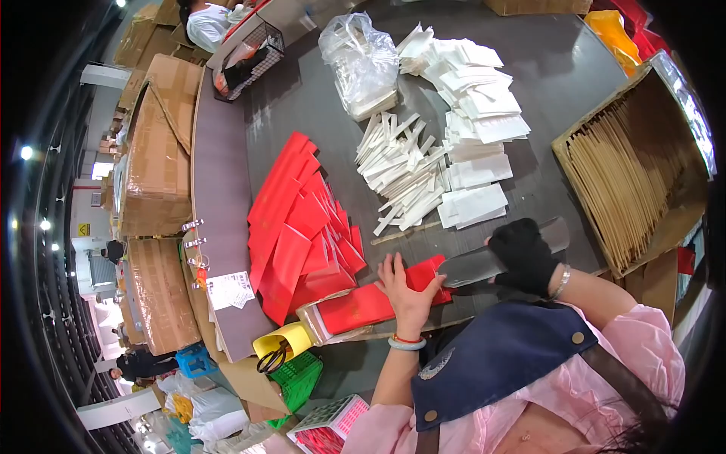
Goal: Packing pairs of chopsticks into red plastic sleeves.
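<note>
A stack of red paper envelopes (355, 309) lies near the front edge of the table. My bare left hand (408, 296) rests on its right part, fingers spread and thumb stretched to the right. The stack's right end meets the mouth of a clear plastic sleeve (465, 266); whether it is inside cannot be made out. My right hand (522, 257), in a black glove with bare fingertips, is closed on the sleeve, whose far end shows beyond the glove. Behind my left hand is a fanned pile of red envelopes (291, 234).
White folded papers (480, 113) and narrow white strips (401, 166) spread across the table (287, 98). A clear bag (363, 68) stands behind them. At right is a carton of brown cardboard pieces (628, 166). Scissors (274, 357) sit in a yellow holder (291, 340) at the front edge.
</note>
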Demonstrator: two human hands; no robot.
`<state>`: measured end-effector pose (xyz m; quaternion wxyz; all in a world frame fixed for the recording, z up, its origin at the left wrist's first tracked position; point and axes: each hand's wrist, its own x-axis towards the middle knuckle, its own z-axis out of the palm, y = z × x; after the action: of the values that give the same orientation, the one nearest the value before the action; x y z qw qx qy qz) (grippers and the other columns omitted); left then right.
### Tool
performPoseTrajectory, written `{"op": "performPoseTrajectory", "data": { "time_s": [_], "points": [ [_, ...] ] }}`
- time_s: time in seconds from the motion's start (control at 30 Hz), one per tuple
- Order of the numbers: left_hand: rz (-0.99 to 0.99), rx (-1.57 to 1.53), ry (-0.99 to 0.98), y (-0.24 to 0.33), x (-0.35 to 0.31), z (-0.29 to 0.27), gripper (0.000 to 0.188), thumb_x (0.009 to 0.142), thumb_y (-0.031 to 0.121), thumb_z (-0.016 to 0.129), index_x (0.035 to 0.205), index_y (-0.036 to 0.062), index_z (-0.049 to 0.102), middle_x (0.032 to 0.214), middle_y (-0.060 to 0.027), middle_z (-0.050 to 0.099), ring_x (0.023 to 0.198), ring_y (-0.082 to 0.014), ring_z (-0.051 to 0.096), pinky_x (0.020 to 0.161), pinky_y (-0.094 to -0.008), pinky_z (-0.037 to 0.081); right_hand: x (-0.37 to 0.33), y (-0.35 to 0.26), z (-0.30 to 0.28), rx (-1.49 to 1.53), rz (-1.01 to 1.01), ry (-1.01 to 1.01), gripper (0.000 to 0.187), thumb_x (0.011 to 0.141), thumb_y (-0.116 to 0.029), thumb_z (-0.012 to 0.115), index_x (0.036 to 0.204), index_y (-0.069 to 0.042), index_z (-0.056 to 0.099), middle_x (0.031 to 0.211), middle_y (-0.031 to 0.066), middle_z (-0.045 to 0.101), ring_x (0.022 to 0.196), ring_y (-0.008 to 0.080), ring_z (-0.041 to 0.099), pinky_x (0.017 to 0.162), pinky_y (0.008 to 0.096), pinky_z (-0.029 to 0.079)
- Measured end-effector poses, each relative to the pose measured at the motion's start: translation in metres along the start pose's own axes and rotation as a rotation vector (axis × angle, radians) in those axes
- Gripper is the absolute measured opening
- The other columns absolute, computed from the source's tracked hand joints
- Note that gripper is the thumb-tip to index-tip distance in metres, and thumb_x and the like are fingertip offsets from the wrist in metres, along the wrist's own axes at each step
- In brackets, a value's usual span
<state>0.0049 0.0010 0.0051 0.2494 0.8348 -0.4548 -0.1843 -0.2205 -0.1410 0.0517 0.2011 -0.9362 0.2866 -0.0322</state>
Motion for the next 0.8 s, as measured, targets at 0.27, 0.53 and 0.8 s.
{"op": "performPoseTrajectory", "data": {
  "time_s": [0.27,0.53,0.8],
  "points": [
    [0.284,-0.005,0.121,0.015,0.060,0.001,0.056,0.079,0.028,0.075,0.125,0.0031,0.056,0.129,-0.0168,0.051,0.121,-0.0397,0.044,0.103,-0.0515,0.032,0.022,-0.009,0.032,0.141,-0.114,0.216,0.072,0.062,-0.050,0.077,0.119,-0.008,0.059,0.117,0.0143,0.058,0.110,0.0320,0.052,0.098,0.0499,0.034],
    [0.313,-0.109,0.048,0.006,0.106,-0.012,0.012,0.086,0.011,0.066,0.092,0.0007,0.069,0.078,-0.0169,0.066,0.068,-0.0269,0.066,0.064,-0.0347,0.051,-0.126,0.151,-0.042,-0.007,0.584,0.726,0.046,0.076,-0.002,0.071,0.120,-0.004,0.058,0.120,0.0136,0.060,0.113,0.0303,0.057,0.099,0.0360,0.044],
    [-0.022,-0.460,-0.083,0.007,0.106,-0.028,0.017,0.080,0.002,0.073,0.095,-0.0030,0.071,0.078,-0.0049,0.070,0.070,-0.0080,0.064,0.065,-0.0232,0.052,-0.204,0.239,-0.044,-0.145,0.974,0.535,0.032,0.089,-0.019,0.062,0.115,-0.001,0.060,0.116,0.0157,0.061,0.108,0.0314,0.059,0.091,0.0363,0.047]
  ]
}}
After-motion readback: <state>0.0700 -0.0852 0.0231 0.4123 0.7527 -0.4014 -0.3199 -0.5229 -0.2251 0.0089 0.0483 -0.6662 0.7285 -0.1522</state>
